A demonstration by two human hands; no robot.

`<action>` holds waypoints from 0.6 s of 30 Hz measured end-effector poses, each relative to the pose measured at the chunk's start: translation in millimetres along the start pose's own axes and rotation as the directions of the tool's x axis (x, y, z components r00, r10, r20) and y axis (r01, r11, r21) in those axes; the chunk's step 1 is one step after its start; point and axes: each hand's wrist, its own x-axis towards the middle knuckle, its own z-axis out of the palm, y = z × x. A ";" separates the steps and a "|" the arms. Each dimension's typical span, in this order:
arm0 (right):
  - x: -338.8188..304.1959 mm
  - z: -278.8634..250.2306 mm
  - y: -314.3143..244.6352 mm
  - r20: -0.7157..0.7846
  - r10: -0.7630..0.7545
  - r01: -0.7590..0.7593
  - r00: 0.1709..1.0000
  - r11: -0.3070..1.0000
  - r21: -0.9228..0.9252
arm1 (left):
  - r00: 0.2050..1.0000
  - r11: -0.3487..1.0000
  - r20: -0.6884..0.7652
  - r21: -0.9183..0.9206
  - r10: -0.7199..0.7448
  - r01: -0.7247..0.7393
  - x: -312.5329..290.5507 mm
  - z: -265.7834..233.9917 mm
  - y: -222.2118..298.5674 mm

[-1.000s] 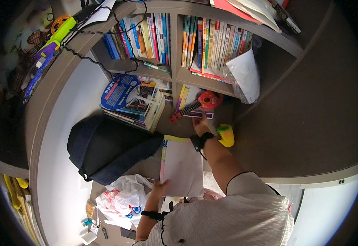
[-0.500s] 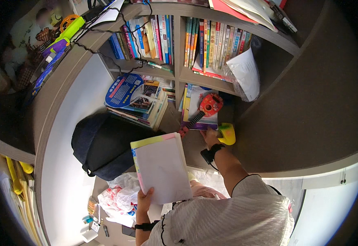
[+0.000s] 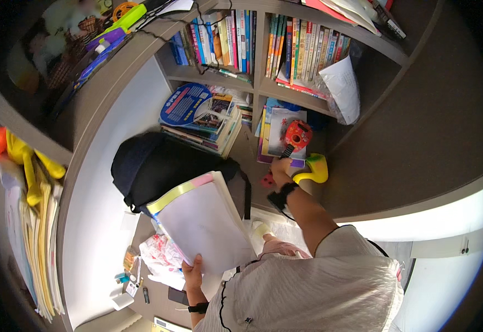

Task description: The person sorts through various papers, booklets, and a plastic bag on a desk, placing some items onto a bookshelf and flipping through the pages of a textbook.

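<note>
My left hand [image 3: 193, 272] grips the lower edge of a large, thin book [image 3: 203, 224], its blank white side facing up and a yellow and pink strip along the far edge. My right hand [image 3: 280, 167] is closed round the dark neck of a red toy ukulele [image 3: 298, 136], whose round body points away from me. The pink-red headstock [image 3: 267, 179] shows just left of that hand. Under the ukulele lie several flat books [image 3: 277, 123] in the lower cubby. A yellow-green curved object [image 3: 316, 169] sits right of my right hand.
A black backpack [image 3: 169, 163] lies on the desk beside the book. Behind it is a book stack [image 3: 227, 133] topped by a blue fan [image 3: 183, 105]. Upright books [image 3: 310, 52] fill the upper shelf. A plastic-wrapped packet [image 3: 342, 91] overhangs the shelf edge. Plastic bags [image 3: 164, 257] lie lower left.
My right hand has shifted from beside the books onto the ukulele's neck. The book in my left hand has tilted further to the left. The whole view has shifted slightly.
</note>
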 end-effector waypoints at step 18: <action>-268.7 -67.6 -12.0 0.713 -0.577 0.725 -0.398 0.277 0.630 | 0.986 0.955 -0.117 -0.259 0.121 -0.148 -47.0 -73.2 20.2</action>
